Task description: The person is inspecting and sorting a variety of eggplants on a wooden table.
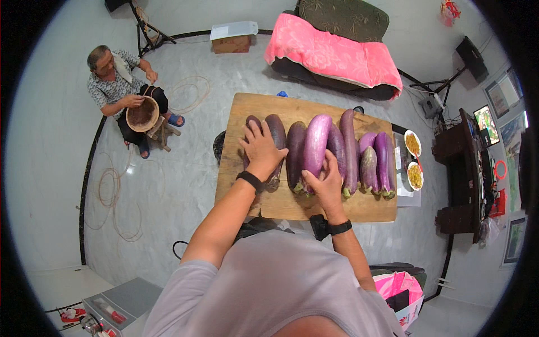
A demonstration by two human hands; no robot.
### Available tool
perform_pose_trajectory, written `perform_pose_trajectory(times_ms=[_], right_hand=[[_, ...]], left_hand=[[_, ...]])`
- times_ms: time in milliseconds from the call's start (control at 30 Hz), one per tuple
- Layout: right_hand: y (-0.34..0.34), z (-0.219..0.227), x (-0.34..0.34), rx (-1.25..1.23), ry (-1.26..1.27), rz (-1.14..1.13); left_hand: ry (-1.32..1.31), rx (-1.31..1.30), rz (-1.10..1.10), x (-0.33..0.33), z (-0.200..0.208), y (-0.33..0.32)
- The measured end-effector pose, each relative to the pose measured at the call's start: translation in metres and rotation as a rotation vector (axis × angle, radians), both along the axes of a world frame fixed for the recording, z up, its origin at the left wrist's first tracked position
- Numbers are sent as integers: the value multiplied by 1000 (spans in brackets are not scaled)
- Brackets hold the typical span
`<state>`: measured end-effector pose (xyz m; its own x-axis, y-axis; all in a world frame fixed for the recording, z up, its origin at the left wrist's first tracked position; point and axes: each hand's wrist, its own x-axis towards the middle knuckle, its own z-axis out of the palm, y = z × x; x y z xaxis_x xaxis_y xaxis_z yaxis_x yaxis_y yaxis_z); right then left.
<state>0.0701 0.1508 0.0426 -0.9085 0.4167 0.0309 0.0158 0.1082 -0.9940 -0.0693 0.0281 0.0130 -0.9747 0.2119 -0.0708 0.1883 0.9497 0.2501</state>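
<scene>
Several eggplants lie side by side across a wooden table [303, 212], their stem ends toward me. My left hand [261, 148] rests with fingers spread over the two leftmost ones, a dark eggplant [276, 128] and its neighbour. A larger, light purple eggplant [318, 137] lies partly over the others near the middle. My right hand [330, 185] has its thumb and fingers around the lower end of that one. To the right are a long eggplant [348, 146], a short mottled eggplant [369, 168] and a bright purple eggplant [383, 157].
Two bowls of yellow food [413, 144] stand on a side surface beyond the table's right edge. At the left a person [126, 84] sits on a low stool, holding a round basket [142, 114]. A pink-covered sofa [337, 53] is at the back; coiled strips [115, 191] lie on the floor.
</scene>
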Motion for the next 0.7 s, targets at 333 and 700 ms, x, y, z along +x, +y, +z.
perform_pose_trajectory(times_ms=[333,700], right_hand=[[-14,25,-21,441,16,32],[-58,13,-59,743,-321,213]], left_hand=[[-103,343,17,-14,-34,-44],[-206,1167,61,17,-2,-56]])
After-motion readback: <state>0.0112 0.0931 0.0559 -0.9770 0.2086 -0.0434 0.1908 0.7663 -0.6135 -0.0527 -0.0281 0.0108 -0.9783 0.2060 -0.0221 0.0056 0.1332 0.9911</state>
